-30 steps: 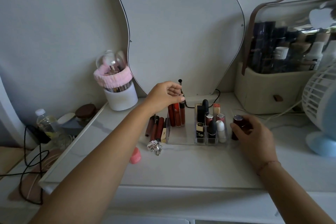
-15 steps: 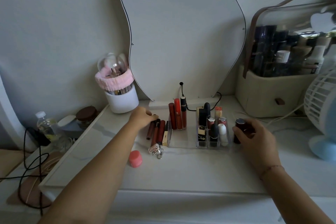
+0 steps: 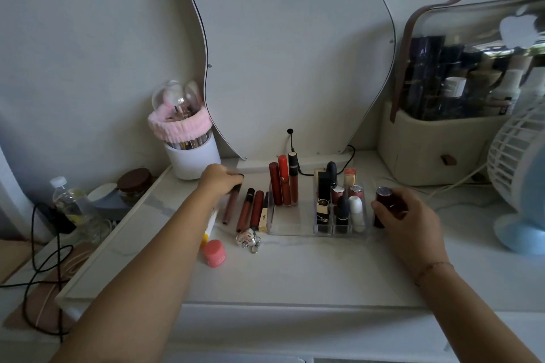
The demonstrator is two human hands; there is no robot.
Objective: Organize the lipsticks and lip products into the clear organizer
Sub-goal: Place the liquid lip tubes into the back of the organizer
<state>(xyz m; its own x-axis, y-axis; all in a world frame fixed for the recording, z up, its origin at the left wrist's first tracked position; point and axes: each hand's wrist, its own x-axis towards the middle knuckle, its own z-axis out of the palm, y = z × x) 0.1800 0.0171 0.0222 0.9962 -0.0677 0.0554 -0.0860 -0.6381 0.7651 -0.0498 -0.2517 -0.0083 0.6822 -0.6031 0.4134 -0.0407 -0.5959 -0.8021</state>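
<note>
Pink round balm pot [image 3: 214, 253] sits loose on the counter, nearest me, just below my left forearm; silver keyring charm [image 3: 247, 237] beside it, toward the organizer. Right hand [image 3: 408, 227] curled around a dark red lipstick [image 3: 382, 207], upright, cap up, just outside the right wall of the clear organizer [image 3: 295, 228]. Not in yet. Between my hands: organizer part filled, short lipsticks upright in the small right cells, three tall glosses [image 3: 284, 180] standing at the back of the wide left bay. Left of it, still loose, two red tubes [image 3: 250, 209] and a gold-black one lying flat, long axes running away from me. Left hand [image 3: 219, 181], farthest out, fingers closed over the top of a brown lip pencil [image 3: 230, 205], lying flat, far end under my fingers. Roughly half done, I'd judge.
</note>
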